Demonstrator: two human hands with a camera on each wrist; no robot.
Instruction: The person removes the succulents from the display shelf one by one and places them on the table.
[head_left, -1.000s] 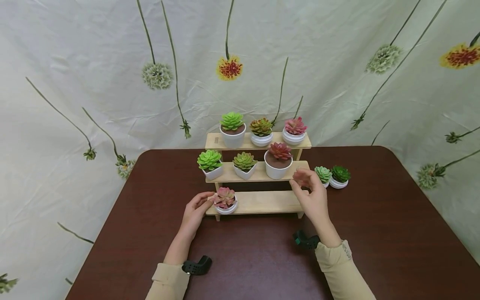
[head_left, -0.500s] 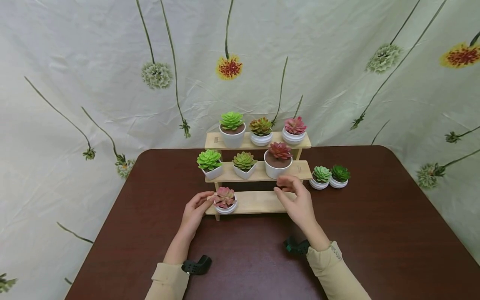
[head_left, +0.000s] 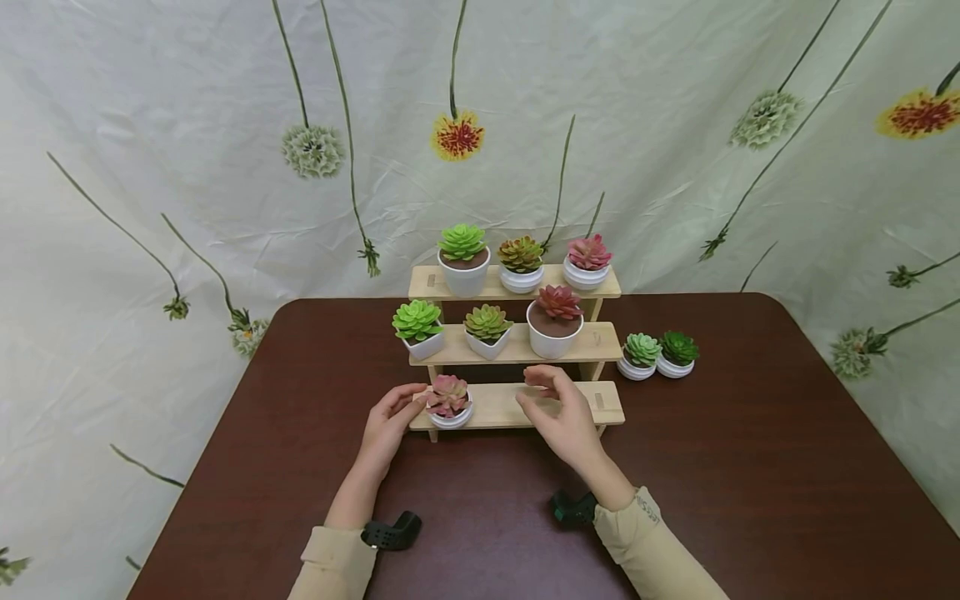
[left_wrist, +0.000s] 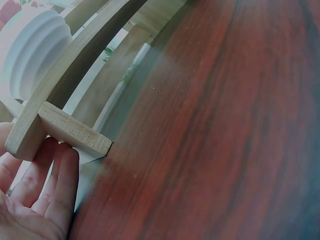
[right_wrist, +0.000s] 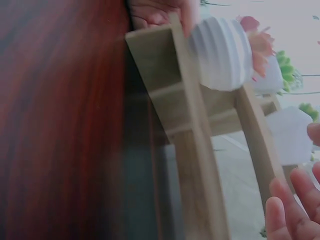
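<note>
A three-step wooden stand [head_left: 540,407] holds potted succulents. On its bottom step, at the left end, sits a pink succulent [head_left: 448,395] in a ribbed white pot [left_wrist: 37,50]. My left hand [head_left: 392,422] is at that end of the step, beside the pot; in the left wrist view its fingers [left_wrist: 62,185] lie against the board's end and leg. My right hand [head_left: 561,422] hovers over the right half of the bottom step with nothing in it, fingers bent and apart from the thumb. The right wrist view shows its fingers [right_wrist: 295,210] in front of the stand.
The middle step carries a bright green succulent [head_left: 417,321], an olive-green one [head_left: 487,323] and a dark red one [head_left: 558,312]. Three more stand on the top step. On the table [head_left: 750,467], right of the stand, are a pale green succulent [head_left: 641,353] and a dark green one [head_left: 678,350].
My right hand has moved left and slightly down, from the stand's right end to above the bottom step, uncovering the pale green succulent. The left hand has stayed beside the pink succulent.
</note>
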